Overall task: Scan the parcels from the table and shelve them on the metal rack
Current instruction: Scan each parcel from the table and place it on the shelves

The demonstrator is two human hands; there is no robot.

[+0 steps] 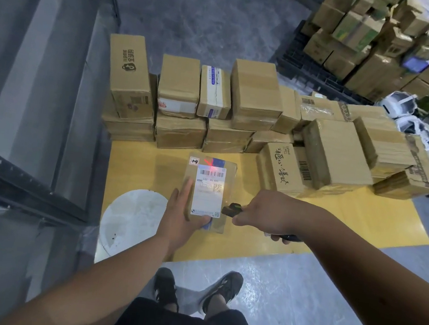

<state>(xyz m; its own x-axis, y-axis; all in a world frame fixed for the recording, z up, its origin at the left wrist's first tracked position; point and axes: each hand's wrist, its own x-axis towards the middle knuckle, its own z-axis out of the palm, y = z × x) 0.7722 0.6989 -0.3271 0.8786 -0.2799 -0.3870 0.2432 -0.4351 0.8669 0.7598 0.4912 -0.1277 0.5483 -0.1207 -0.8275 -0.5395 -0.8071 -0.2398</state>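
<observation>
**Label under the scanner at the yellow tabletop**

Along the left edge of the frame runs the metal rack [36, 96], grey shelves in a dark frame. Right of it, the yellow tabletop [338, 222] fills the centre, with a round white patch [129, 219] at its lower left corner. In the middle of the frame the left hand [181, 218] holds a small parcel [208, 189] above the tabletop, thumb curled over the lower edge of its white label [208, 192], one finger laid straight along the label's left side. A red streak of light falls across the parcel's top edge, just above the barcode. Just right of the parcel, the right hand [270, 212] is clenched round a black scanner [231, 209], its head aimed at the label. Behind, across the far side of the tabletop, stacked cardboard boxes [244, 105] stand in a row. At the upper right of the frame, more boxes [379, 39] are heaped on a dark pallet on the floor.
</observation>
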